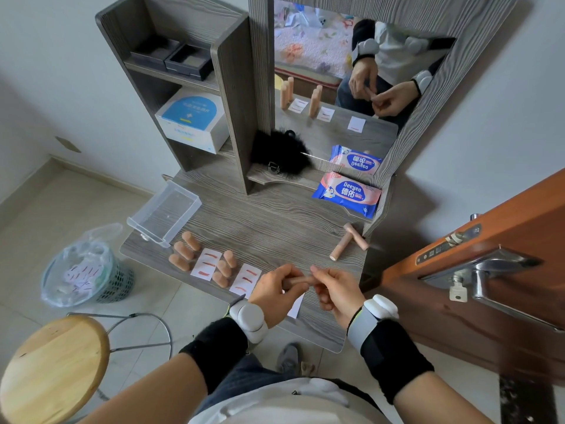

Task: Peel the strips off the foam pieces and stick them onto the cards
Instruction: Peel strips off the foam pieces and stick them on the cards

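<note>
Foam piece (pixel 298 281) is held level between both hands, above the near edge of the table (pixel 269 221). The left hand (pixel 276 293) grips its left part with curled fingers. The right hand (pixel 334 292) pinches at its right end with thumb and forefinger; whether a strip sits in that pinch cannot be told. A near card (pixel 296 309) lies on the table directly under the hands and is mostly hidden by them.

Left of the hands lie a middle card (pixel 246 280) and a left card (pixel 206 264), each bearing reddish strips. Three upright foam pieces (pixel 224 267) stand between these two cards. Three further foam pieces (pixel 185 250) stand just left of the left card. Two crossed foam pieces (pixel 347 244) lie at the right edge of the table.

A clear plastic box (pixel 165 211) sits at the far left edge. A pack of wipes (pixel 347 194) rests at the foot of the mirror (pixel 321 50), beside a black fluffy item (pixel 279 154). On the floor to the left stand a lined bin (pixel 87 270) and, nearer, a wooden stool (pixel 52 368). A brown door (pixel 477 301) with a key (pixel 457 291) in its lock stands to the right of the table.
</note>
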